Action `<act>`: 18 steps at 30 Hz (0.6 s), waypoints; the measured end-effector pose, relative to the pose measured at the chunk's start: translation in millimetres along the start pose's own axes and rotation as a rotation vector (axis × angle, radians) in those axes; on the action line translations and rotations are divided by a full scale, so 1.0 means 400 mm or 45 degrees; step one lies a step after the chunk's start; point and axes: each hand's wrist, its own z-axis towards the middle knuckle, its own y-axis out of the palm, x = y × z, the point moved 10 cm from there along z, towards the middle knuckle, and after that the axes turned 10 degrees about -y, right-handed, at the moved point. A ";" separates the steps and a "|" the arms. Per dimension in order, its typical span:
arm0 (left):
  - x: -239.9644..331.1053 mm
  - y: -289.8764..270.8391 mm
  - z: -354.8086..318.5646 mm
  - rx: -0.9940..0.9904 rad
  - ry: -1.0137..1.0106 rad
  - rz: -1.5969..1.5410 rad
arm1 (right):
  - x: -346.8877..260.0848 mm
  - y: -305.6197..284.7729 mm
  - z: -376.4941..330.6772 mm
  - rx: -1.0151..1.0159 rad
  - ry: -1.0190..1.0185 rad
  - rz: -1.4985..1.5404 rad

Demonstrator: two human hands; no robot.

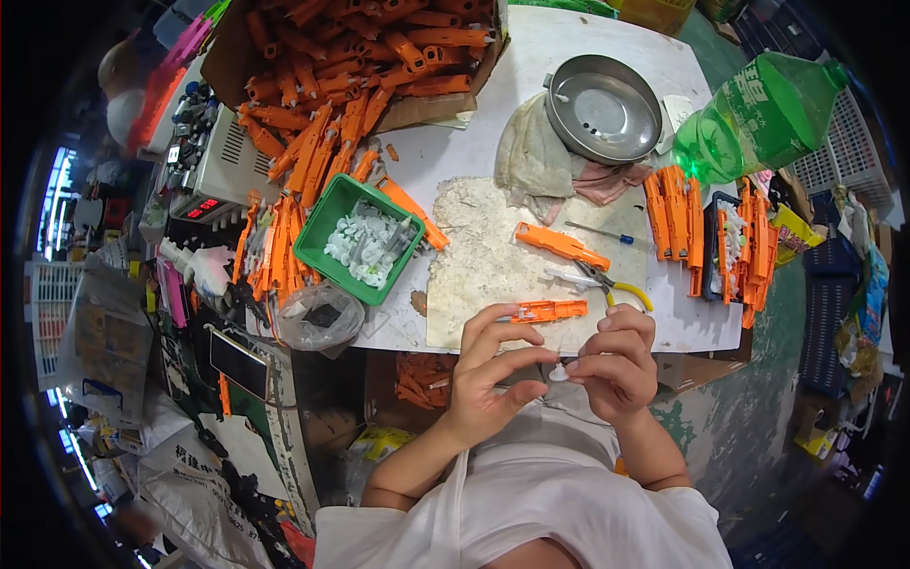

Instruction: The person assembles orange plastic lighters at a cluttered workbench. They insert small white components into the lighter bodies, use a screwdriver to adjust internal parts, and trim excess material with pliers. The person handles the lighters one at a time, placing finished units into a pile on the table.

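In front of my body, my right hand (616,365) pinches a small white plastic part (558,373) between thumb and fingertips. My left hand (493,375) is beside it, its fingers bent and apart, the index fingertip close to the part. A tiny dark spot shows at that fingertip, too small to name. Just beyond my hands lies an orange plastic shell (550,311), its inside facing up. Farther off, another orange piece (561,245) lies near pliers with yellow handles (627,292) and a thin screwdriver (607,233).
A green bin (305,248) of white and grey parts stands left, below a box (223,71) heaped with orange pieces. A metal bowl (607,100) sits on cloths (531,156) at the back. At right are a green bottle (758,119) and stacked orange shells (675,218).
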 end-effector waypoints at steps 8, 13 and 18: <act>-0.002 0.025 -0.008 -0.103 -0.097 -0.229 | -0.026 -0.016 0.004 0.015 -0.055 -0.032; -0.015 0.036 -0.014 -0.146 -0.123 -0.314 | -0.040 -0.010 0.000 -0.013 -0.108 -0.098; -0.045 0.044 -0.028 -0.182 -0.215 -0.476 | -0.024 0.001 -0.012 -0.074 -0.038 -0.048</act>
